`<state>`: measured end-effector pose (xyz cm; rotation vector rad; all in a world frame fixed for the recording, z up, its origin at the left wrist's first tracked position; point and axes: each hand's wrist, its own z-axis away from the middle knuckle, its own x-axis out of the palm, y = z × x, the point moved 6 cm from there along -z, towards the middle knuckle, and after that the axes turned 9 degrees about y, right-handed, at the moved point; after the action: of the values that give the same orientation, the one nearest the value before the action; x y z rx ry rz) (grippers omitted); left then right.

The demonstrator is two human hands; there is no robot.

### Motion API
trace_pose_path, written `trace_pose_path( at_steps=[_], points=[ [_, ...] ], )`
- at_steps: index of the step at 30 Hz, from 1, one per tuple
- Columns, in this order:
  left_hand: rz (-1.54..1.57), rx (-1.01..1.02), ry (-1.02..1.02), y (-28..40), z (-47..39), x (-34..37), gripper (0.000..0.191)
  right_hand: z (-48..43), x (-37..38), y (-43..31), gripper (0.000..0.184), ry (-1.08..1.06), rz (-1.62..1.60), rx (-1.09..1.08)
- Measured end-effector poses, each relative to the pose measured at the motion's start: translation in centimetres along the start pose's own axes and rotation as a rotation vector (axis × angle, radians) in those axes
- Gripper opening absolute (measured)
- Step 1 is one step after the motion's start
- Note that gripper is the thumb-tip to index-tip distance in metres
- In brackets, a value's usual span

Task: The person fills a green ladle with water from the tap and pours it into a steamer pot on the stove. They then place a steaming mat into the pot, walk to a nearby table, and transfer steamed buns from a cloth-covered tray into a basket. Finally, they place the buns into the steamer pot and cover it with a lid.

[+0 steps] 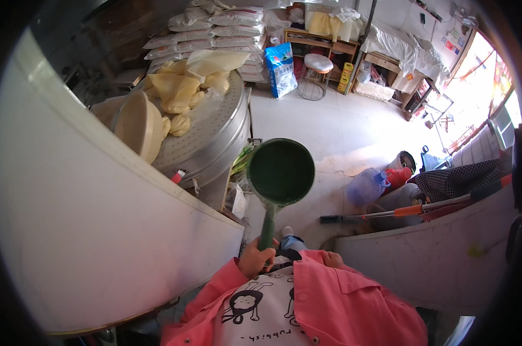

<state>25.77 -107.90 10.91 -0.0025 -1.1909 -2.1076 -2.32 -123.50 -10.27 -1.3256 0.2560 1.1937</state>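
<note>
My left hand (257, 259) grips the handle of a dark green water dipper (281, 171). The dipper's round bowl points away from me, with its opening up towards the camera. Whether the dark bowl has liquid in it I cannot tell. Close against the front of a pink jacket (321, 294) is my right hand (332, 259), mostly hidden by the cloth and sleeve. Its fingers are not clear enough to read. Beyond the dipper, to the left, stands a large round metal steamer (192, 151) with yellowish cloths (172, 93) and dough-coloured bundles (180, 124) on top.
White partitions (114, 229) flank me on both sides. At the right lie a mop-like pole (408, 211) and a blue-tinted plastic jug (367, 187). Farther off are stacked sacks (237, 31), a blue bag (281, 71) and a round stool (318, 64). A beige basket (138, 125) leans by the steamer.
</note>
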Motion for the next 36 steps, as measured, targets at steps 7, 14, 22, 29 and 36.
trace_pose_path(
  at_steps=[7, 14, 22, 29, 36],
  points=[
    [-0.028, 0.067, 0.078, 2.7, -4.2, 0.9, 0.029, -8.7, -0.5, -0.9, 0.05, -0.15, -0.162, 0.266],
    [-0.148, -0.021, 0.076, 3.6, -7.5, 4.2, 0.029, -13.7, -10.1, -0.6, 0.021, -0.135, -1.393, 0.435],
    [-0.335, -0.09, -0.056, 2.0, -8.2, 8.9, 0.027, -5.9, -13.2, 3.2, 0.027, -0.002, -1.596, 0.371],
    [-0.465, -0.26, -0.2, -3.9, -5.3, 10.4, 0.029, 6.8, -4.6, 11.8, 0.04, 0.487, -1.157, 0.497],
    [-0.674, -0.698, -0.347, -13.2, -4.9, 8.5, 0.023, 23.6, 7.2, 14.0, 0.056, 0.436, -0.461, 0.689]
  ],
)
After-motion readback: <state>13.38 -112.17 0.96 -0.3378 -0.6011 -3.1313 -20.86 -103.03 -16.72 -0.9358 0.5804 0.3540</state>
